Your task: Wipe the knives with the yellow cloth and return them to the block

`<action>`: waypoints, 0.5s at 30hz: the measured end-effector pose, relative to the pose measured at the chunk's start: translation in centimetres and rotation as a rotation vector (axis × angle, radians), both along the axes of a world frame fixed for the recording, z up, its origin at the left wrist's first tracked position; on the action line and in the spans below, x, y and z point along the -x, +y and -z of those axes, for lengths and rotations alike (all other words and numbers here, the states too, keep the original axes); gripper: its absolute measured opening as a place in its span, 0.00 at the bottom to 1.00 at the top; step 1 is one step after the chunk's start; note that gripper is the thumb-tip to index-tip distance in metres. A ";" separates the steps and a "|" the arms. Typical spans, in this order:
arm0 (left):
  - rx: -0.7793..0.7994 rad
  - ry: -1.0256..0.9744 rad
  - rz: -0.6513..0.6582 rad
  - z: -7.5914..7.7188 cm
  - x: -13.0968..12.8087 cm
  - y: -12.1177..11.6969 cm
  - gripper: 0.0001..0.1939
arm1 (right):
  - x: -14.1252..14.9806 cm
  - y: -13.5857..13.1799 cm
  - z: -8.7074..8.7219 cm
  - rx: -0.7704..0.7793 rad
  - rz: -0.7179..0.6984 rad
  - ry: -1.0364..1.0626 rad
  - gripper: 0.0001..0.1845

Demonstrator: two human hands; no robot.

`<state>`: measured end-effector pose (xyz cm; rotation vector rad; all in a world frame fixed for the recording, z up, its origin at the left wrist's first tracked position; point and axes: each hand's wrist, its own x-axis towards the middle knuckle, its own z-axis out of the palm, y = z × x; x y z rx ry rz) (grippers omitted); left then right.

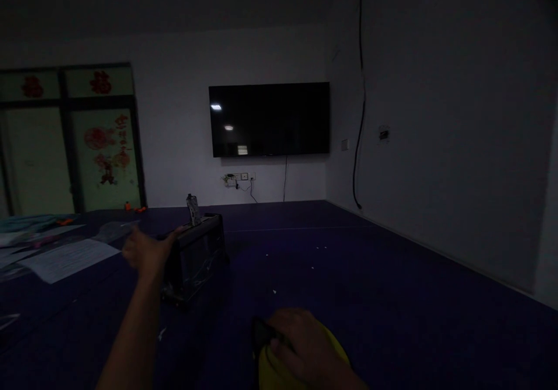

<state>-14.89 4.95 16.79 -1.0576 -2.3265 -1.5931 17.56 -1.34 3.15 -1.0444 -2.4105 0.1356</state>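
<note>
In the head view, my left hand (pixel 146 251) is at the near left end of a dark box-shaped device (pixel 198 262) that stands on the purple surface. Its thumb stretches to the upper edge of the device, apart from the partly bent fingers. A small grey-and-black item (pixel 192 210) stands upright on top of the device. My right hand (pixel 303 343) is closed round a black handle-like part (pixel 261 333) over a rounded yellow object (pixel 272 372), low in the view. What kind of object it is, I cannot make out in the dim light.
Papers (pixel 70 259) and clear plastic (pixel 114 231) lie at the left on the purple surface (pixel 392 320). Small white scraps (pixel 274 291) are scattered ahead. A television (pixel 270 120) hangs on the far wall. A cable (pixel 361 117) runs down the right wall.
</note>
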 end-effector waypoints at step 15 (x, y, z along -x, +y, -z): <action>0.178 -0.163 0.383 4.1 3.5 2.5 0.70 | 0.6 0.3 1.4 -0.039 -0.046 0.075 0.20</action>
